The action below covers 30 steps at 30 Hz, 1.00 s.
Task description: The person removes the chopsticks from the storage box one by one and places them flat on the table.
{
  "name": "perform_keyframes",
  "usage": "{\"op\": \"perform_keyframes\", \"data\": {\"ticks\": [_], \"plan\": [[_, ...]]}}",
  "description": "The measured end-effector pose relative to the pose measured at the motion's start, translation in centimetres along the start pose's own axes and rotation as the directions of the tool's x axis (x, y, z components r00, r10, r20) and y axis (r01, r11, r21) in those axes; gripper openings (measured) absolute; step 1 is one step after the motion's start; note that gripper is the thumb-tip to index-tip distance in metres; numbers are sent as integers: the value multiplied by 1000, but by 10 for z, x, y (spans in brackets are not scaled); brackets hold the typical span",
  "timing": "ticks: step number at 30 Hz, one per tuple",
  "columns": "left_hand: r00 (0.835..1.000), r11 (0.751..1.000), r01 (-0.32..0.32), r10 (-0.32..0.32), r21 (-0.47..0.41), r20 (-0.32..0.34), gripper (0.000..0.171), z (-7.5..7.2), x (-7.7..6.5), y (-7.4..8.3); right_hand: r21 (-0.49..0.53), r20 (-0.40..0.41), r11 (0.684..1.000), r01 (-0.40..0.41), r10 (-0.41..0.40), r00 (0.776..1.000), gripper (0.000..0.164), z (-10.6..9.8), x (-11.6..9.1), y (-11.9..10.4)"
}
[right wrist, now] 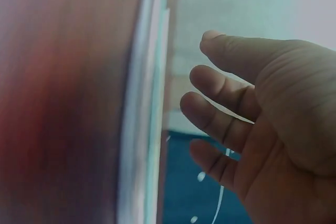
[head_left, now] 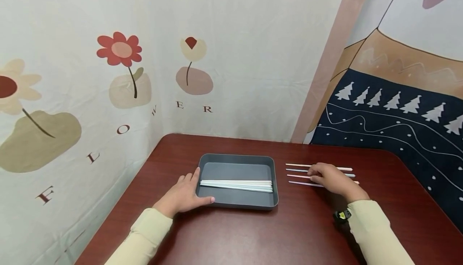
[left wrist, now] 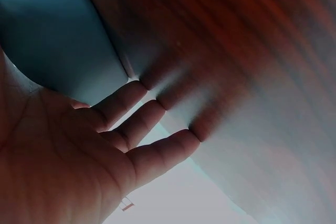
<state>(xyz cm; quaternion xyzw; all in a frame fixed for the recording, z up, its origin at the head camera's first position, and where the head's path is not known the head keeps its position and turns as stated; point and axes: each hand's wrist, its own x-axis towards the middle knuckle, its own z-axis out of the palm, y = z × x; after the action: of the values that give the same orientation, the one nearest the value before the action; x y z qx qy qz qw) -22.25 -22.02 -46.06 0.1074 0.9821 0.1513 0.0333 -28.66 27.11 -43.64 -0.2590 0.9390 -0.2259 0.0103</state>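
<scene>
A grey rectangular tray lies on the table, with several pale chopsticks side by side across its middle. My left hand rests at the tray's left side, fingers spread, thumb along the near-left rim. In the left wrist view its fingertips meet the table beside the tray's wall. Right of the tray, several more chopsticks lie in spaced rows, white, bluish, pinkish and lilac. Over them hovers my right hand. In the right wrist view its loosely bent fingers hold nothing and stand apart from the chopsticks.
The reddish-brown wooden table ends at a printed cloth wall behind and to the left. A dark blue cloth with white trees hangs at the right. A black band sits on the right wrist.
</scene>
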Motion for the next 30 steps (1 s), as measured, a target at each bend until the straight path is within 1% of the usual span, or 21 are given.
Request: {"op": "perform_keyframes", "data": {"ticks": [7, 14, 20, 27, 30], "plan": [[1000, 1000, -5, 5, 7, -2, 129, 0, 1, 1, 30, -39, 999, 43, -41, 998, 11, 3, 23, -25], [1000, 1000, 0, 0, 0, 0, 128, 2, 1, 0, 67, -47, 987, 145, -142, 989, 10, 13, 50, -57], [1000, 1000, -3, 3, -10, 1, 127, 4, 1, -1, 119, -24, 973, 196, -194, 981, 10, 21, 72, -81], [1000, 1000, 6, -6, -5, 5, 128, 2, 0, 0, 98, 55, 974, 202, -208, 977, 13, 30, 93, -101], [1000, 1000, 13, -13, 2, 2, 129, 1, 0, 0, 109, 68, 971, 214, -222, 973, 14, 35, 100, -108]]}}
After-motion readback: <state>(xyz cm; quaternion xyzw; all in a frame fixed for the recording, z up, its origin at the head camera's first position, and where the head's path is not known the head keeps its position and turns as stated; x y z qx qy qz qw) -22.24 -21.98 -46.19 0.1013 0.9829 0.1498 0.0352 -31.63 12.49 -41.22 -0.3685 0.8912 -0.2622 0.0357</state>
